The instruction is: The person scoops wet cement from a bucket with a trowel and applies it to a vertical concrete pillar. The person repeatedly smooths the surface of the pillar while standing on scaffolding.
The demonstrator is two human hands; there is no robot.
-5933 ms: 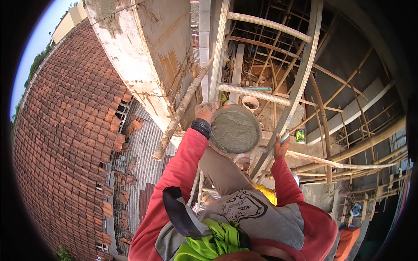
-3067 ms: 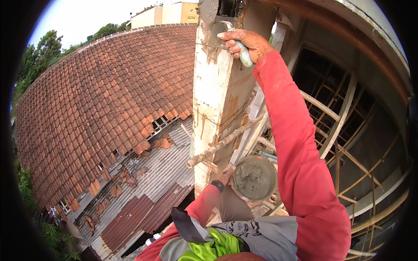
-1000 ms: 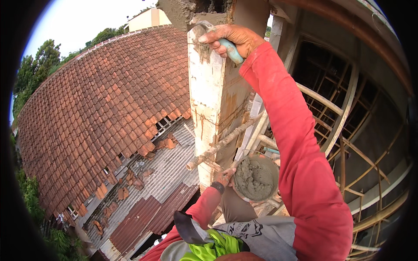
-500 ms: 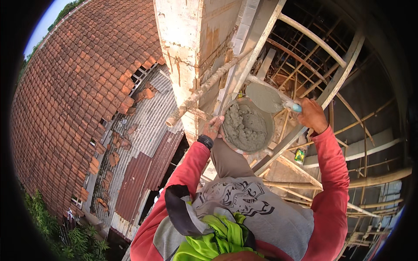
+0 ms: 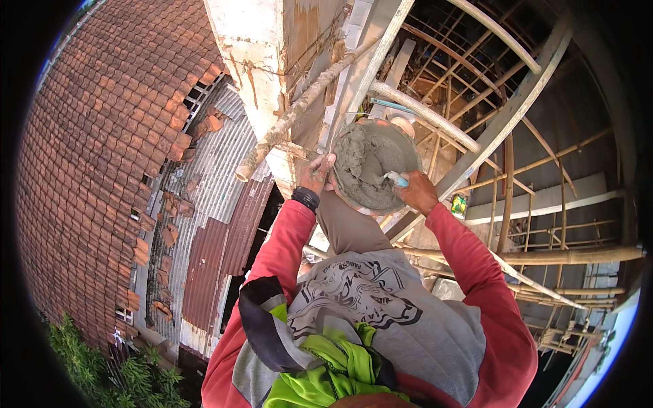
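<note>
Wet grey mortar (image 5: 357, 160) fills much of a round bucket (image 5: 354, 206), heaped on its left side. My left hand (image 5: 316, 173) grips the bucket's left rim, thumb on top. A trowel (image 5: 396, 179) with a light blue handle is in my right hand (image 5: 418, 193), closed round the grip. Its blade is sunk in the mortar near the middle of the bucket, so most of the metal is hidden. The bucket stands beyond my bent knee (image 5: 350, 228), which is close to its near rim.
A concrete column (image 5: 252, 61) rises ahead, with a bamboo pole (image 5: 299, 112) across it. Bamboo scaffolding (image 5: 571, 256) and a deep drop lie to the right. Left and below are a tiled roof (image 5: 102, 136) and corrugated sheets (image 5: 218, 170). A small green-yellow packet (image 5: 459, 205) lies right.
My right hand has brought the trowel down and left from above the bucket's far right rim into the mortar. My left hand stays on the rim. The view has shifted slightly.
</note>
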